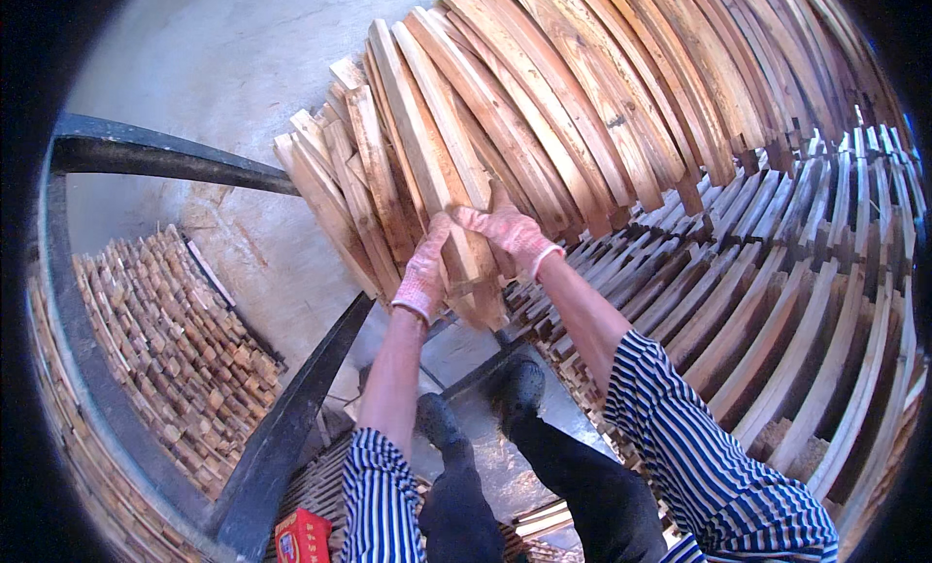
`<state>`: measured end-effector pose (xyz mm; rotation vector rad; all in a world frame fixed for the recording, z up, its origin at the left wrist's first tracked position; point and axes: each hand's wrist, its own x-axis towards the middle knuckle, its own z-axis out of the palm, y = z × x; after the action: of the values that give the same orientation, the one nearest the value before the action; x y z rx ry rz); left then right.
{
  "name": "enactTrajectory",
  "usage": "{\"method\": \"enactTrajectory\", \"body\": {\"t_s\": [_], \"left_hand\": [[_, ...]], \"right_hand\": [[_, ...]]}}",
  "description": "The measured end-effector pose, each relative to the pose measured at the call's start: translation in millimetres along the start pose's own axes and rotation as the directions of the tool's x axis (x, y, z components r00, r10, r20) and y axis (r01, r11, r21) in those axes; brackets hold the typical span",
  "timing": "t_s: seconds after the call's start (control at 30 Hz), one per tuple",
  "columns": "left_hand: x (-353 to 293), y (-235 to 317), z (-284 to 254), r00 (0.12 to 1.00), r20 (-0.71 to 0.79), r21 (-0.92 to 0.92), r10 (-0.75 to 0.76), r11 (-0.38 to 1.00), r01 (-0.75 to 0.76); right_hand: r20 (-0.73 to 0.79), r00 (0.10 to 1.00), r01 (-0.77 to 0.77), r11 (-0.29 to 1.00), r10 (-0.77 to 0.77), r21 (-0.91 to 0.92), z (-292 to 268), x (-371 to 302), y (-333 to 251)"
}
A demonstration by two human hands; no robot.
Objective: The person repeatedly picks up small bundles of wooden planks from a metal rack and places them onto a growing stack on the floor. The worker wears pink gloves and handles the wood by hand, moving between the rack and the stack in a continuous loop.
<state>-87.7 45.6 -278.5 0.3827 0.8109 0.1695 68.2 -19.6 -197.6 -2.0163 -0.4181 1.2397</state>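
Observation:
Both my hands wear pinkish-white work gloves and are closed on the near end of a wooden strip (468, 262). My left hand (424, 275) wraps its left side, while my right hand (508, 235) grips from the right with its thumb pointing up along the wood. The strip's near end sticks out below my hands, and its far part lies among other strips. Around it, a wide row of pale brown wooden strips (573, 107) lies side by side, fanning away to the far right. Some of my fingertips are hidden behind the wood.
A dark metal frame (175, 157) stands at left, with a second bar (291, 422) nearer me. Stacked wood pieces (180, 349) lie beyond it. On the right are racked layers of strips (767, 349). A red box (303, 537) sits lower left, near my boots (519, 383).

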Motion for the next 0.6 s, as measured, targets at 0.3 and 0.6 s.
{"method": "enactTrajectory", "body": {"t_s": [0.3,0.6], "left_hand": [[-177,55,111,0.991,-0.064,0.025,-0.12,0.992,0.122],[-272,113,169,0.96,-0.186,0.242,-0.211,0.937,0.253]], "right_hand": [[0.099,0.983,-0.176,0.961,0.158,0.215,-44,-154,-83],[0.485,0.846,-0.532,0.319,0.22,0.784,-23,-220,-113]]}}
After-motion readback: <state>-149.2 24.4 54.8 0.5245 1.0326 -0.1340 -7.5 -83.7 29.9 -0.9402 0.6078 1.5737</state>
